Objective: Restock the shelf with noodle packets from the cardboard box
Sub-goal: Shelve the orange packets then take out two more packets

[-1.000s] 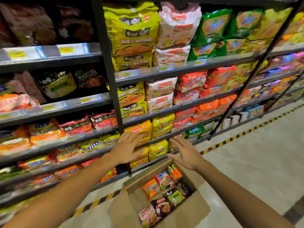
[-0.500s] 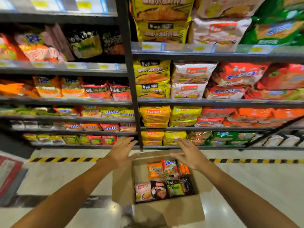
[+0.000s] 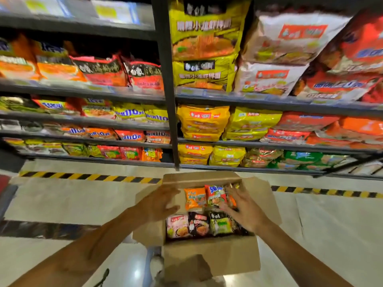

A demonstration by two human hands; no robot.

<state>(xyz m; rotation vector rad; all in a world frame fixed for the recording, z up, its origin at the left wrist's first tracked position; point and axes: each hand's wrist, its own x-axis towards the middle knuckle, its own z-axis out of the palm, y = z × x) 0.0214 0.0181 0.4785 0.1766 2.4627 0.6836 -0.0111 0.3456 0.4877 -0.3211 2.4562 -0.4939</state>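
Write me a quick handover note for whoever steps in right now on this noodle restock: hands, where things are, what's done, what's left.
Left hand: open, over the left flap of the cardboard box, holding nothing.
Right hand: open, fingers spread over the noodle packets in the box; no grip visible.
Box sits open on the floor in front of the shelf, with two rows of packets inside.
Done: box opened.
Left: lift packets out and place them on the shelf.
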